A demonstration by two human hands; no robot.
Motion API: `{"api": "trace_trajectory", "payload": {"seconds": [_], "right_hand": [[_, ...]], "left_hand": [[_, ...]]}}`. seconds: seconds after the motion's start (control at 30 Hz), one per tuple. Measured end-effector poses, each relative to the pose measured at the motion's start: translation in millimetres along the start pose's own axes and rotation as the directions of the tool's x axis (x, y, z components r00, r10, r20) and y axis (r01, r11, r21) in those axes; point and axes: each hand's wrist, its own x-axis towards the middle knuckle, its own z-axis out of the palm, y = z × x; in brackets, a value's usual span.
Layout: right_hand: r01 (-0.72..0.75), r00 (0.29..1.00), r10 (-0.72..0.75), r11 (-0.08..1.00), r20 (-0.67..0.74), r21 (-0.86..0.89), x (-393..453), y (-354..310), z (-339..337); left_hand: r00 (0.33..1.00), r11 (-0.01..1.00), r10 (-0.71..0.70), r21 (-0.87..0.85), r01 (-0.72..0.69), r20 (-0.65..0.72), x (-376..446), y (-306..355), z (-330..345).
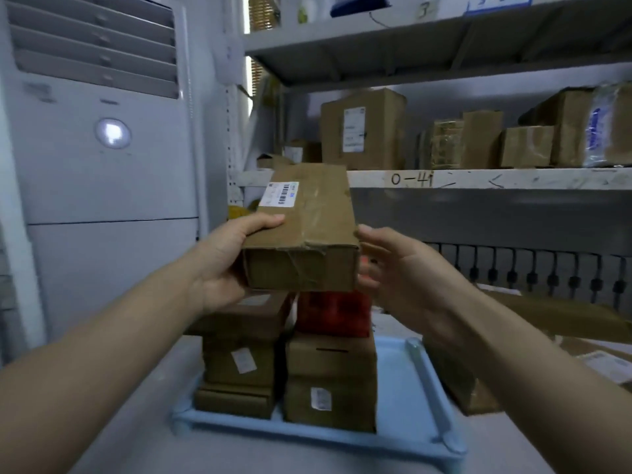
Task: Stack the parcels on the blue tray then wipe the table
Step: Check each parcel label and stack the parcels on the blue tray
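While the left hand (219, 265) grips the box (304, 230) at its near left corner, thumb flat on top and fingers curled out of sight beneath, the box hangs above the stacks (290, 364) on the tray (403, 388). Brown parcels fill the tray's left side, with a red one (333, 313) directly under the box. Right hand (403, 271) just beside the box's right end, fingers relaxed and slightly spread; whether they touch it I cannot tell.

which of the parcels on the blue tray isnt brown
The red parcel, on top of the right-hand stack on the blue tray. Every other parcel stacked there is plain brown cardboard, as is the box held above in the left hand.
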Motion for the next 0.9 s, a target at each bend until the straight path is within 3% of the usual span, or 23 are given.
{"api": "trace_trajectory", "payload": {"seconds": [0.1, 0.27, 0.5, 0.63, 0.77, 0.9], "right_hand": [[-0.033, 0.997, 0.035, 0.999, 0.069, -0.021, 21, 13, 33], [-0.144, 0.988, 0.146, 0.989, 0.056, -0.044, 50, 39, 76], [-0.224, 0.972, 0.233, 0.961, 0.039, -0.161, 56, 59, 86], [-0.217, 0.976, 0.218, 0.962, -0.007, -0.169, 57, 65, 75], [-0.208, 0.978, 0.209, 0.956, -0.018, -0.209, 56, 71, 67], [-0.192, 0.980, 0.200, 0.957, 0.013, -0.216, 45, 71, 66]], "left_hand": [[0.994, 1.000, -0.003, 0.008, 0.004, -0.109, 4, 8, -43], [0.980, 0.993, -0.099, 0.044, 0.108, -0.172, 17, 1, -96], [0.968, 0.985, -0.120, 0.095, 0.143, -0.220, 52, -13, -106], [0.955, 0.953, -0.063, 0.265, 0.144, -0.290, 68, -25, -98], [0.940, 0.940, -0.016, 0.316, 0.130, -0.342, 76, -32, -102], [0.874, 0.898, 0.197, 0.440, 0.022, -0.444, 78, -32, -96]]}}
